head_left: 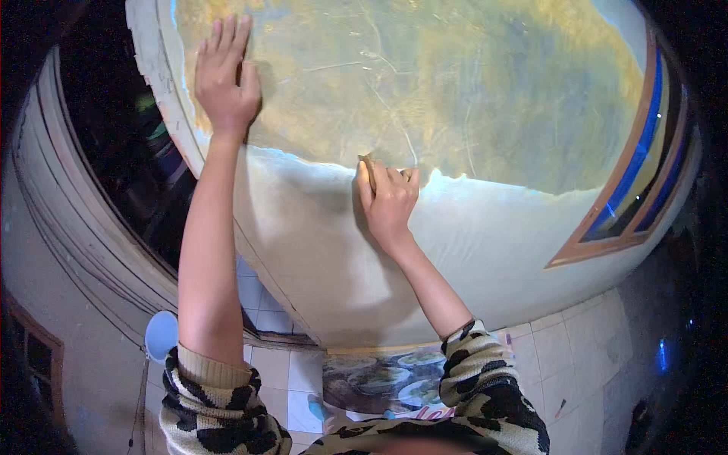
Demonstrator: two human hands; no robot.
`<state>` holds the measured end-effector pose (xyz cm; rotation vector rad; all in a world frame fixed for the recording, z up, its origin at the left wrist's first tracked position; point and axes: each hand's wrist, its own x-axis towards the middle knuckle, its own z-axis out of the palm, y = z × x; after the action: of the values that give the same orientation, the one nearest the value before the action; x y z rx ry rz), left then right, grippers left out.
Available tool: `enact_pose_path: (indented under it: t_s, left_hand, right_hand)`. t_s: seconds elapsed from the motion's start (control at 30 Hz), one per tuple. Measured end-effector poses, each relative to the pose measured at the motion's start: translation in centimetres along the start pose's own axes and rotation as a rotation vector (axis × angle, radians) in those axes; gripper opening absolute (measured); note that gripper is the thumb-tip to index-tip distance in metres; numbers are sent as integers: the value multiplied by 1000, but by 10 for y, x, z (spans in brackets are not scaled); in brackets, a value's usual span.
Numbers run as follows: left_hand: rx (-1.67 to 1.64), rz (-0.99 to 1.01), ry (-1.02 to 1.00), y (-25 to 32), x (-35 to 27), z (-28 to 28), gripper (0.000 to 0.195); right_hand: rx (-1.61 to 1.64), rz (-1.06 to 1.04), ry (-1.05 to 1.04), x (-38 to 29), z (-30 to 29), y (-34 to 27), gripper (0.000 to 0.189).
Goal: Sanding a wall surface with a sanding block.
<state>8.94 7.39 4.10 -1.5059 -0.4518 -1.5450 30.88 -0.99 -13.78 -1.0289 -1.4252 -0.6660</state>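
My left hand [227,85] rests against the wall, fingers straight and palm on the mottled yellow-grey patch [500,102], near its left edge. Thin pale scratches or cracks run across this patch. Lower and to the right, my right hand [389,190] is closed around a small brown piece [368,170], perhaps folded sandpaper or a scraper; my fingers hide most of it. Its tip touches the wall about where the patch meets the white surface [483,227] below. That border is ragged. Both forearms cast shadows on the wall.
A dark doorway [131,148] with a rough white edge opens at left. On the right is a wood-framed window [586,242] with blue strips. A printed banner [369,378] lies on the tiled floor [554,347]. A round pale-blue object [161,336] is at lower left, near cables [79,256].
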Motion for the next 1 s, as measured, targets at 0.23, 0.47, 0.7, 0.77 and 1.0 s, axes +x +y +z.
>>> enact_pose_path:
  t_s: [0.23,0.47,0.7,0.77,1.0]
  left_hand:
    - [-2,7,0,4,-4,9,59]
    - [16,27,19,-1,-5,8,59]
    - [21,27,22,-4,-2,3,58]
    - [17,19,18,-3,-1,-3,59]
    - [32,-17,-24,4,2,-32,57]
  right_hand:
    - [-48,-23,-21,1,-14,28,10]
    - [-42,-39,13,7,-10,24,10]
    - [-102,-92,64,41,-8,11,11]
    - [-78,-75,30,46,-8,3,12]
    - [-169,-45,-22,6,-32,-16,11]
